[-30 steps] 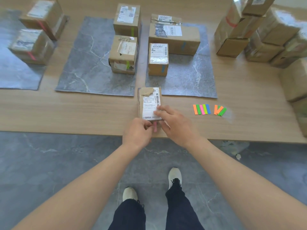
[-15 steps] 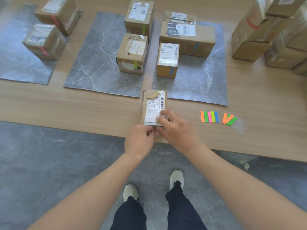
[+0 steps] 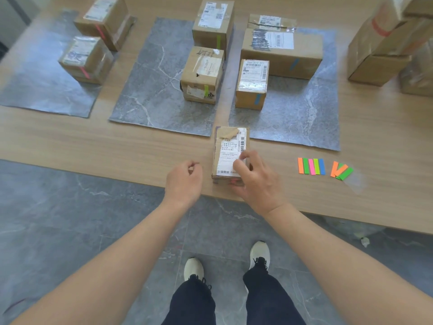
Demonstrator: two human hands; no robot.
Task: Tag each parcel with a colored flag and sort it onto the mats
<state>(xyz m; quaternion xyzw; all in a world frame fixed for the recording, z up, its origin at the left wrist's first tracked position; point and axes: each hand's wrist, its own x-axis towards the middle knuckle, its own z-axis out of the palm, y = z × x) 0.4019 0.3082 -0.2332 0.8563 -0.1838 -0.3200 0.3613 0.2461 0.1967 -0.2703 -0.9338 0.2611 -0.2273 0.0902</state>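
Nearby, loose flags (image 3: 311,166) lie right of the parcel (image 3: 230,146), mats (image 3: 150,90) beyond.

The left hand (image 3: 185,177) has drawn leftward off the parcel (image 3: 228,148).

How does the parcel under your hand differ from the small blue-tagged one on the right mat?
The near parcel lies by the table edge; the blue-tagged parcel stands on the right mat. The right hand holds the near parcel; nothing touches the blue-tagged parcel. The near parcel's front shows something pinkish; the other's, a blue flag. Both are brown cardboard with white labels on top.
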